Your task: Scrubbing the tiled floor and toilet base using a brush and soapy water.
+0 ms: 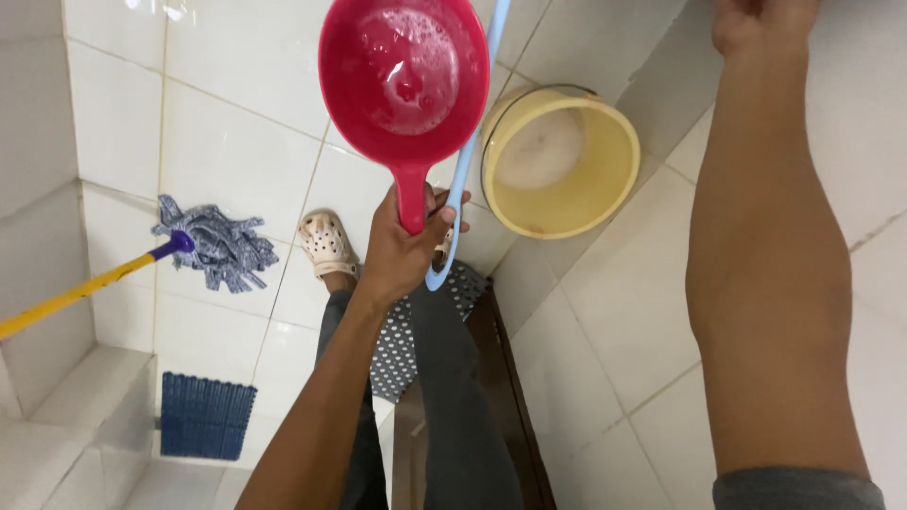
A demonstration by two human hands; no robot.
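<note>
My left hand (402,247) grips the handle of a red plastic dipper (404,71) that holds soapy water, and it also clasps a thin light-blue handle (463,170) running up past the dipper. A yellow bucket (605,142) stands on the tiled floor just right of the dipper. My right arm reaches up the right side, and my right hand (761,21) is partly cut off by the top edge, with its fingers out of sight.
A blue string mop (215,247) with a yellow pole (71,297) lies on the white floor tiles at left. A blue slatted mat (206,416) sits lower left beside a raised tiled step. A beige clog (326,243) is on my foot. A dark wooden edge (510,397) runs below.
</note>
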